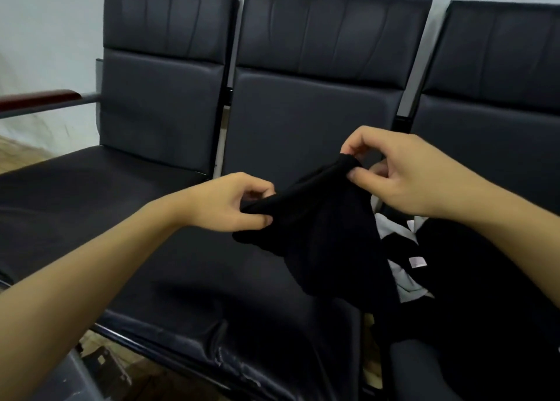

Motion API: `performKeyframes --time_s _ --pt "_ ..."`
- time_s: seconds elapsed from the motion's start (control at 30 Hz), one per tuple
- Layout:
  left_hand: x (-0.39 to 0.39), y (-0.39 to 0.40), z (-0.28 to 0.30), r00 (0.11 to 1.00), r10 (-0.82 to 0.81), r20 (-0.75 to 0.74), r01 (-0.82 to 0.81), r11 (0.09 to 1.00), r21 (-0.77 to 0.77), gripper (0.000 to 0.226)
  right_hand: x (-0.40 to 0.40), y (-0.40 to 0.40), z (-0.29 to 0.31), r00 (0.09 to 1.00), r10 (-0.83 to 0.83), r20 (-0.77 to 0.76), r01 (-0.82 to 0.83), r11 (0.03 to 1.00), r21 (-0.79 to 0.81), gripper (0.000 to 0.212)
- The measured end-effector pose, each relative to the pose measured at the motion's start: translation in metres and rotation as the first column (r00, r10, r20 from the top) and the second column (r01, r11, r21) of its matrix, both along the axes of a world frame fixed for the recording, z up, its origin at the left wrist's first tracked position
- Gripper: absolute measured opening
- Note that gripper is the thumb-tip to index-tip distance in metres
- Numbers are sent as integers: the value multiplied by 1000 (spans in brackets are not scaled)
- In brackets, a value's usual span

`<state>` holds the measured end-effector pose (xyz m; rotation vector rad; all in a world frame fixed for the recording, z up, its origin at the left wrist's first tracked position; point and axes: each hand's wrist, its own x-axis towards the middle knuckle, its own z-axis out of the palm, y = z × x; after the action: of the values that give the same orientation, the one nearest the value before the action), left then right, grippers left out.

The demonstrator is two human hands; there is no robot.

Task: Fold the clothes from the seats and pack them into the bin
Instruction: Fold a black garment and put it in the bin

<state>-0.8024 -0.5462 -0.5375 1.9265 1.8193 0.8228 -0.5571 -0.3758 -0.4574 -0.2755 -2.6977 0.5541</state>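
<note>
- Grey bin [65, 379]: only a corner shows at the lower left edge, below the seat front.
- Left hand [224, 202]: thumb and fingers curled, pinching the left end of the upper edge of a black garment [327, 234].
- Right hand [403, 173]: thumb and forefinger pinch the garment's right end, held higher than the left; the remaining fingers are curled.
- Garment: its edge spans both pinches; the rest hangs below the fingers, above the middle seat [242, 279].
- Clothes pile [454, 279]: black and white pieces on the right seat, beside the hanging cloth.
- Backrests [318, 67]: three dark padded panels behind.
</note>
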Motion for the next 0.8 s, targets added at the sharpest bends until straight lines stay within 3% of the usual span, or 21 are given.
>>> performKeyframes --time_s 0.27,0.4,0.5,0.7,0.8 --pt "-7 -23 31 988 -12 156 31 991 -126 19 7 18 -15 999 -41 -4 40 990 -133 8" --pt "-22 3 -10 996 68 -60 -78 980 -185 7 -15 36 -74 984 -115 134 125 990 -70 16" --pt "-29 20 -69 959 123 -256 -155 982 -108 10 -28 45 -130 969 -105 224 119 991 -53 22" --pt "-15 -5 -120 954 161 -254 -143 986 87 27 -12 58 -168 966 -7 259 -3 999 39 20" --pt "-3 -23 -141 924 89 -372 -59 994 91 36 -2 58 -180 949 68 307 -107 988 112 24"
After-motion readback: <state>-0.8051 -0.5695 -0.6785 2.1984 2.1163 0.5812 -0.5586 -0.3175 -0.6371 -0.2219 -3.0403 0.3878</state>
